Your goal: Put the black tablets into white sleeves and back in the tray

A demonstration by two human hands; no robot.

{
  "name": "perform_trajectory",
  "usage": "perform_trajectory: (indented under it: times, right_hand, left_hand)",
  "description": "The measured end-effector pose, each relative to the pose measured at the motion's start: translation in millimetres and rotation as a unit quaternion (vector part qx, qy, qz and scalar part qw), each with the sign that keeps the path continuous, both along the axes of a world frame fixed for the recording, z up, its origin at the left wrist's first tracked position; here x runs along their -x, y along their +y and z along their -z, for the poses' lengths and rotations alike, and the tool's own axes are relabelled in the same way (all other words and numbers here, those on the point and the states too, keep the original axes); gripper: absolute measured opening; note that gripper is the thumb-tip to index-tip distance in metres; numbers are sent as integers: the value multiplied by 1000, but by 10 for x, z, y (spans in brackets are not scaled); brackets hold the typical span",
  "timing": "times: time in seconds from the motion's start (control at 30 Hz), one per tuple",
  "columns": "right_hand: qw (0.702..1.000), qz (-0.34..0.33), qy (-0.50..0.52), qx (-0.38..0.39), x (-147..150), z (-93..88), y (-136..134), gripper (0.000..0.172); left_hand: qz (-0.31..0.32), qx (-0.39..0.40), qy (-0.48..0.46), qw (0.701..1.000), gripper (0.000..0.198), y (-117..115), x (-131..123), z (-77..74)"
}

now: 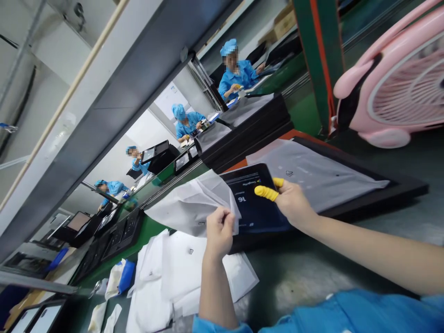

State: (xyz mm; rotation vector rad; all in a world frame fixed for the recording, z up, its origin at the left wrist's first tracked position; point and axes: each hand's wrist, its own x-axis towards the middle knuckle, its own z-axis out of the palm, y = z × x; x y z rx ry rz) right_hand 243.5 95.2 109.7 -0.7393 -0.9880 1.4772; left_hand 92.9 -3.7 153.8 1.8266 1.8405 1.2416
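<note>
A dark tablet (pixel 253 210) with printed film on its face sits partly inside a translucent white plastic sleeve (pixel 192 203). My left hand (pixel 220 231) pinches the sleeve's edge with closed fingers. My right hand (pixel 291 201), with yellow finger cots on its thumb and a finger, grips the tablet's right side. Below my left hand lies a pile of flat white sleeves (pixel 183 263). Behind my right hand, another sleeve-covered sheet (pixel 312 171) rests in a black tray (pixel 391 185).
Tall stacked black trays (pixel 249 132) stand beyond the tablet. A pink fan (pixel 398 78) is at the upper right. Blue and white packets (pixel 121 277) lie at lower left. A metal beam (pixel 121 88) slants overhead. Several co-workers in blue sit along the line.
</note>
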Motion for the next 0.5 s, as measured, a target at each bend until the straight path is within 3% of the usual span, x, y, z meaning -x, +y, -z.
perform_trajectory:
  times: [0.1,0.17,0.3,0.4,0.47,0.5]
  right_hand:
    - [996,-60,-37,-49,165,74,-101,53]
    - [991,-99,-48,-79,265,131,-128,45]
    - [990,-94,-43,-94,356,199,-57,40]
    - [989,-98,-52,-94,317,179,25,36]
    - [986,-121,-56,-97,268,126,59,32]
    - [984,-133,-53,-101,243,85,71,32]
  left_hand:
    - [-6,-85,-36,996,21,283,-100,-208]
    - [-12,-122,-42,992,18,416,-221,-248]
    - [56,-37,7,998,19,409,-424,-149]
    - [57,-47,39,997,19,241,-267,-223]
    - [3,-113,78,990,21,136,-11,-400]
    - [-36,-118,108,986,32,95,131,-504]
